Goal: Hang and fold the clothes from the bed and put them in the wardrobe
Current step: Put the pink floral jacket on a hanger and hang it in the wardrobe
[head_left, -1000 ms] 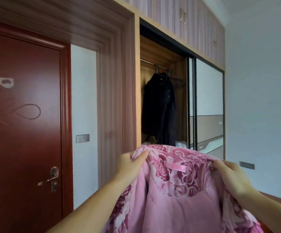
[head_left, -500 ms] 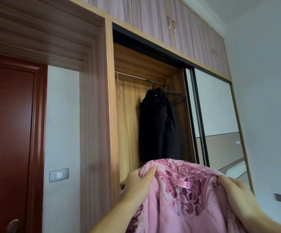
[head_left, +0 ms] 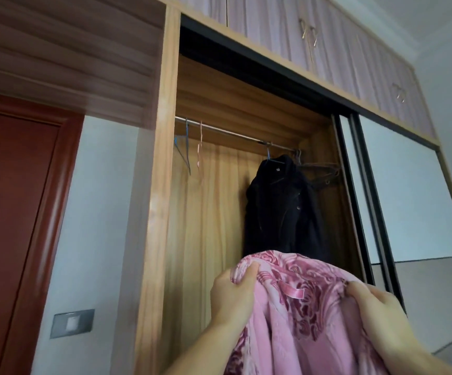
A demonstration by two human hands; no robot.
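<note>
Both hands, left hand [head_left: 233,290] and right hand [head_left: 379,312], gripped the pink garment [head_left: 300,315] (fingers curled into its collar), raised just below the black coat [head_left: 281,207] in the wardrobe [head_left: 162,158].

rail [head_left: 230,133] | black coat [head_left: 281,207] hung (right end) | bare hangers [head_left: 185,150] left

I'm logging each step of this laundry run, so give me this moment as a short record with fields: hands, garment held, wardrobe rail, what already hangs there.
left hand: grips the pink robe at its collar
right hand: grips the same collar, other side
garment held: pink robe, patterned collar, loop tab showing, not on a hanger
wardrobe: sliding door open
rail: two empty hangers at its left end
already hung: black coat on a blue hanger; more empty hangers bunched to its right
</note>
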